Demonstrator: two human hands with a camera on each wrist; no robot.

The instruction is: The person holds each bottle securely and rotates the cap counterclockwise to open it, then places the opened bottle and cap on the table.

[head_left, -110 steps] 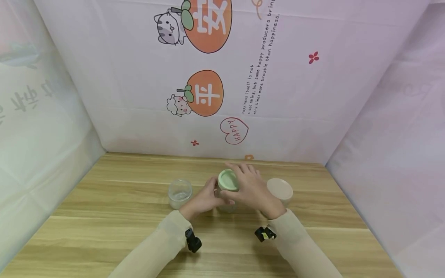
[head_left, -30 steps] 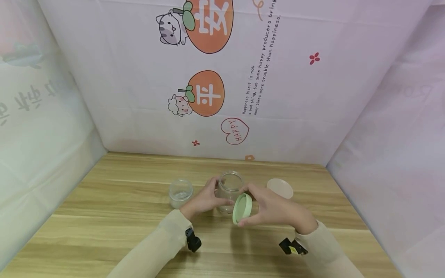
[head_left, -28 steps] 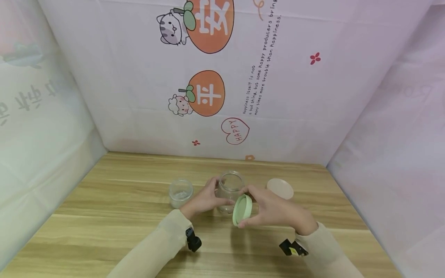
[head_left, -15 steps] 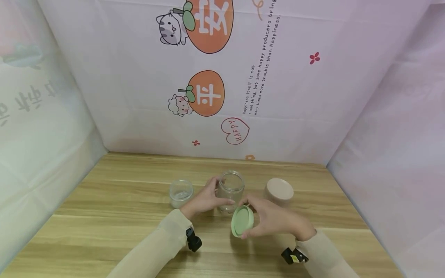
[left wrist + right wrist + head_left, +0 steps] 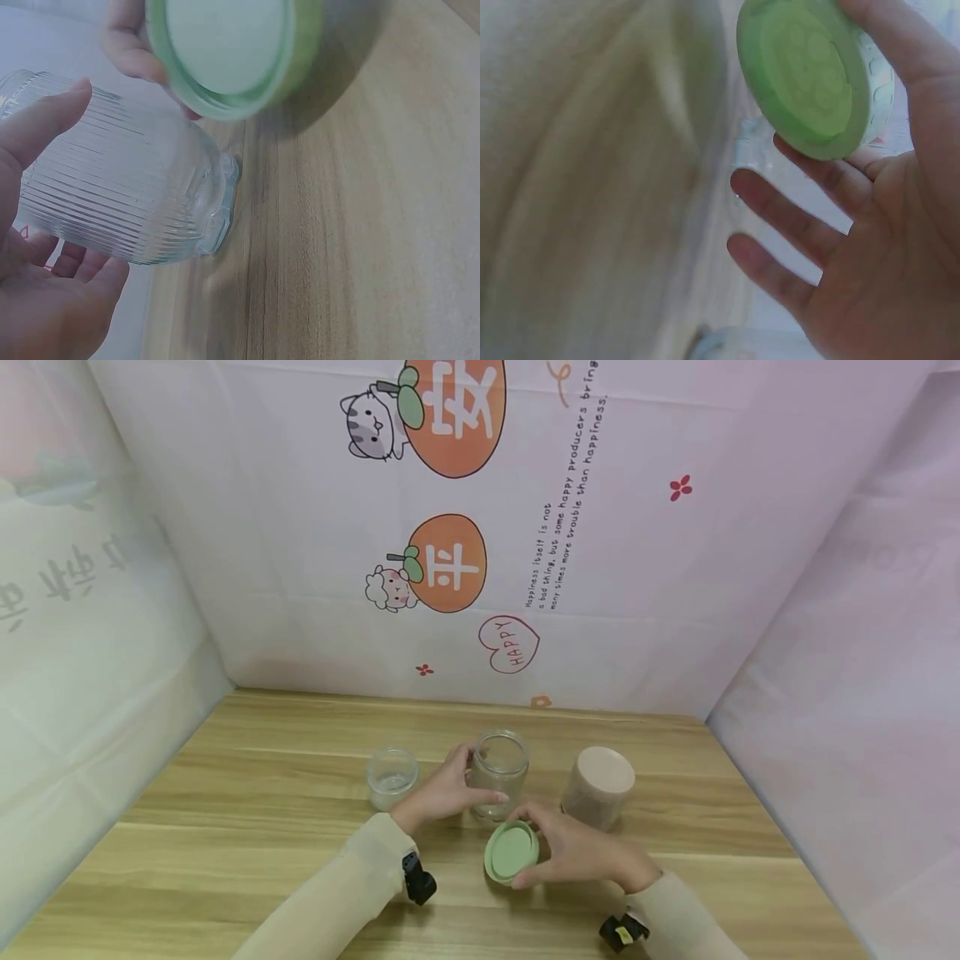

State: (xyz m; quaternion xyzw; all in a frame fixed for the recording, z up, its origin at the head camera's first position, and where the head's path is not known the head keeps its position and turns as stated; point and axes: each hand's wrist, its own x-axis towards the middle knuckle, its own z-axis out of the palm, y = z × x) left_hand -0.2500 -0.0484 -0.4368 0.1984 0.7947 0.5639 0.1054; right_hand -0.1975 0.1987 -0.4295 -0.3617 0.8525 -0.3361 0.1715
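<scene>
Lid [image 5: 512, 852]: round, pale green, tilted. Jar [image 5: 500, 781]: clear ribbed glass, upright, mouth open. Right hand [image 5: 573, 852] clamps lid between thumb and fingers, last two fingers apart, off lid; lid above table [image 5: 225, 827], just near of jar. Left hand [image 5: 446, 789] wraps jar from left. Pot [image 5: 392, 781] left, tub [image 5: 596, 797] right; wood between each and side walls. Far table edge meets wall [image 5: 637, 635] beyond jar.

The backdrop [image 5: 637, 602] reads "HAPPY" (in a heart [image 5: 509, 645]); "安" and "平" on oranges [image 5: 450, 563]; "Happiness itself is not…"
</scene>
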